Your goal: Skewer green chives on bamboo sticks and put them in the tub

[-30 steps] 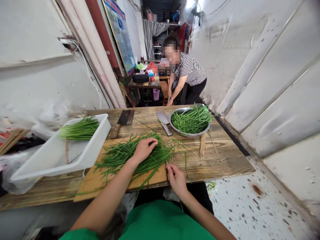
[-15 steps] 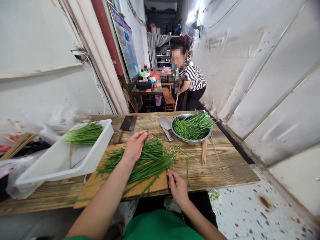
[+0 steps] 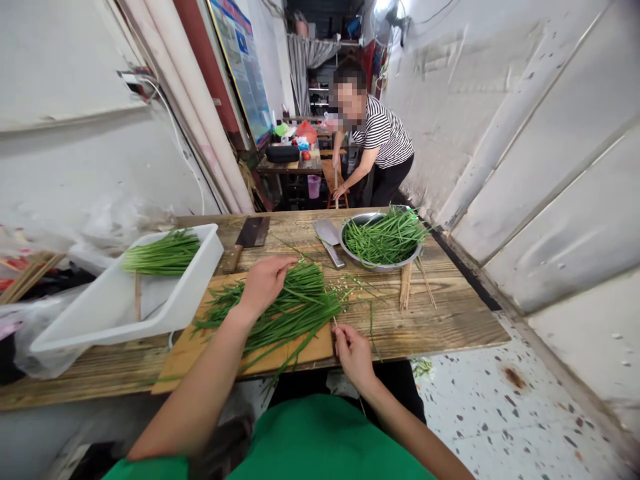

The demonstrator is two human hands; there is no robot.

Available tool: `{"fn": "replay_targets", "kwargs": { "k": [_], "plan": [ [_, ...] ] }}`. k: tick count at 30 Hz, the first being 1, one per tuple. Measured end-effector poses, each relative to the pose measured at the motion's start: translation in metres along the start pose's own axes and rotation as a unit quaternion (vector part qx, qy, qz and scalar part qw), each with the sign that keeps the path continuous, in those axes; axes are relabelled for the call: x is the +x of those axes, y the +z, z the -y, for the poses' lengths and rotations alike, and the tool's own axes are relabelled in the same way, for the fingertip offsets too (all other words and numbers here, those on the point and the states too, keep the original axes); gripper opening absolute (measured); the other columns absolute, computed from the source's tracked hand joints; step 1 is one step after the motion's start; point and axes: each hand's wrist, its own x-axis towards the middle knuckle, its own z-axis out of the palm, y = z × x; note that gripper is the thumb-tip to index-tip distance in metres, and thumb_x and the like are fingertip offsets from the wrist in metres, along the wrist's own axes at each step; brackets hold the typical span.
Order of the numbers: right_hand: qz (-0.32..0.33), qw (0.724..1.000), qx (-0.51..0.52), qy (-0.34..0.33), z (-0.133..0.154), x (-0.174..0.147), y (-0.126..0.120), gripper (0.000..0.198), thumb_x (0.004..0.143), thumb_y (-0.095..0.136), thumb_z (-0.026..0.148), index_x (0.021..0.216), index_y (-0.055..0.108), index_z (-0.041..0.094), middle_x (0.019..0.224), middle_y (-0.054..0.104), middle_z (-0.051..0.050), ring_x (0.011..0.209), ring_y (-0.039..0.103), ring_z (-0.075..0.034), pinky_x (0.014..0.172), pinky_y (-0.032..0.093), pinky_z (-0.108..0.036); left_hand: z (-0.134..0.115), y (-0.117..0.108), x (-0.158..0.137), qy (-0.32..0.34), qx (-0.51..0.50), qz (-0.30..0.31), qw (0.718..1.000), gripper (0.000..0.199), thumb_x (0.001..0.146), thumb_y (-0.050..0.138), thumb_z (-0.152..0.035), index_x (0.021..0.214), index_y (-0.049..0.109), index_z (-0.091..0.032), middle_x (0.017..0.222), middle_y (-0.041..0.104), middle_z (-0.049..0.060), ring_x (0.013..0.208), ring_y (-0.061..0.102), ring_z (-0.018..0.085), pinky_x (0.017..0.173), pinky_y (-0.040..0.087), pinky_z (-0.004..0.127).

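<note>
A heap of long green chives (image 3: 280, 313) lies on the wooden cutting board (image 3: 313, 350) in front of me. Over its far side, my left hand (image 3: 264, 285) has thumb and fingers pinched together; what they hold, if anything, is too small to make out. At the board's right edge my right hand (image 3: 354, 350) pinches a thin wooden skewer (image 3: 335, 323), its tip pointing up toward the heap. Small pale chive bits (image 3: 350, 287) are scattered right of the heap. A metal bowl (image 3: 383, 267) beyond them is piled with loose chives (image 3: 385, 237).
One cleaver (image 3: 253, 232) lies behind the board, another cleaver (image 3: 327, 235) beside the bowl. Several skewers (image 3: 405, 287) rest under the bowl's front. On the left stands a white tray (image 3: 175, 307) with a chive bundle (image 3: 163, 253). Beyond the table a person (image 3: 385, 140) bends over a stick.
The view has tilted down slightly. My left hand has turned a little, and the green bit at its fingertips no longer shows clearly. My right hand keeps the skewer. The other person leans lower.
</note>
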Motion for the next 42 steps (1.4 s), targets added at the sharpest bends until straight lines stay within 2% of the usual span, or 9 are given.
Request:
{"fn": "replay_targets", "kwargs": {
  "k": [6,12,15,19,24,26,30,36,42],
  "plan": [
    [-0.001,1.000,0.008,-0.004,-0.003,-0.001,0.001,0.032,0.088,0.038,0.035,0.085,0.063,0.016,0.053,0.056,0.000,0.047,0.051,-0.012,0.043,0.037,-0.019,0.021,0.011,0.001,0.095,0.084,0.144,0.981,0.030,0.080,0.053,-0.030,0.109,0.060,-0.031,0.126,0.052,0.004,0.119,0.038,0.024,0.099,0.023,0.044],
    [0.005,1.000,0.008,0.008,-0.006,-0.001,0.002,0.032,0.088,0.038,0.036,0.087,0.062,0.015,0.053,0.056,0.001,0.046,0.050,-0.012,0.043,0.036,-0.018,0.014,0.031,-0.021,0.094,0.060,0.204,0.972,0.015,0.078,0.057,-0.035,0.083,0.070,-0.029,0.110,0.057,0.004,0.109,0.040,0.024,0.093,0.026,0.042],
    [0.002,1.000,0.002,0.013,-0.005,-0.002,0.002,0.035,0.088,0.037,0.039,0.086,0.063,0.016,0.053,0.055,0.000,0.047,0.051,-0.012,0.043,0.037,-0.019,0.015,0.036,-0.024,0.079,0.002,0.187,0.979,0.018,0.079,0.054,-0.036,0.079,0.069,-0.026,0.101,0.062,0.003,0.101,0.048,0.021,0.090,0.032,0.037],
    [0.007,1.000,0.007,0.013,-0.003,-0.002,0.001,0.035,0.088,0.037,0.040,0.085,0.063,0.017,0.052,0.055,0.001,0.047,0.051,-0.012,0.043,0.037,-0.019,0.012,0.039,-0.027,-0.003,-0.074,0.112,0.991,0.025,0.082,0.048,-0.036,0.089,0.067,-0.022,0.084,0.068,0.002,0.081,0.060,0.016,0.080,0.042,0.029],
    [0.014,0.999,0.022,0.020,-0.004,-0.002,0.000,0.033,0.088,0.038,0.038,0.085,0.062,0.015,0.052,0.053,0.001,0.046,0.049,-0.011,0.043,0.035,-0.018,-0.001,0.030,-0.032,-0.016,-0.055,0.029,0.998,0.020,0.078,0.054,-0.034,0.078,0.069,-0.021,0.096,0.068,0.003,0.091,0.060,0.019,0.087,0.042,0.032],
    [0.015,0.999,0.026,0.020,-0.005,-0.002,0.001,0.032,0.088,0.038,0.037,0.086,0.061,0.015,0.052,0.053,0.001,0.045,0.048,-0.011,0.042,0.035,-0.018,-0.004,0.027,-0.033,-0.059,-0.083,0.010,0.995,0.021,0.077,0.054,-0.035,0.082,0.069,-0.022,0.092,0.069,0.002,0.082,0.063,0.018,0.080,0.046,0.031],
    [0.010,0.999,0.031,0.016,-0.006,-0.003,0.002,0.032,0.089,0.038,0.036,0.087,0.062,0.015,0.052,0.053,0.001,0.044,0.046,-0.010,0.042,0.034,-0.018,-0.007,0.040,-0.035,-0.143,-0.156,0.031,0.977,0.028,0.078,0.052,-0.035,0.095,0.067,-0.019,0.078,0.070,0.002,0.056,0.062,0.014,0.059,0.049,0.026],
    [0.011,1.000,0.025,0.014,-0.005,-0.003,0.000,0.031,0.088,0.038,0.034,0.087,0.062,0.015,0.052,0.052,0.002,0.044,0.046,-0.010,0.042,0.034,-0.018,-0.002,0.074,-0.038,-0.134,-0.166,0.056,0.975,0.021,0.074,0.055,-0.029,0.084,0.069,-0.017,0.080,0.070,0.003,0.070,0.063,0.016,0.067,0.048,0.025],
    [0.015,0.999,0.031,0.024,-0.006,-0.002,0.001,0.029,0.088,0.039,0.033,0.087,0.061,0.015,0.052,0.050,0.002,0.044,0.044,-0.010,0.042,0.033,-0.018,0.003,0.082,-0.040,-0.159,-0.186,0.022,0.969,0.021,0.072,0.056,-0.032,0.077,0.068,-0.015,0.070,0.068,0.002,0.061,0.059,0.014,0.058,0.044,0.023]
  ]
}}
